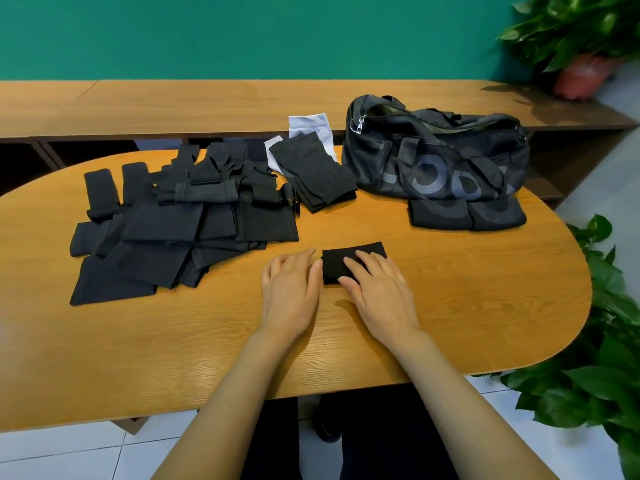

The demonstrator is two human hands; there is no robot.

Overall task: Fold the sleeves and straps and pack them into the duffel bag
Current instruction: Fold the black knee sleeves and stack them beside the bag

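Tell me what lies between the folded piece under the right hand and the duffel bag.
Head view: bare table, then two folded black pieces just before the duffel bag.

Black sleeves point(180, 233), black grey-ringed duffel bag point(440, 157), orange-brown table point(485, 306).

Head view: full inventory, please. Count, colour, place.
folded sleeve: 1, black, table front centre
loose pile: many pieces, black, table left
stack: several, black over white, table back centre
duffel bag: 1, black, table back right
folded pieces: 2, black, just in front of the bag
table: 1, wooden, oval
bench: 1, wooden, behind table
potted plant: 1, green, reddish pot, far right
leafy plant: 1, green, near right
left hand: flat on table, at sleeve's left edge
right hand: flat on the sleeve
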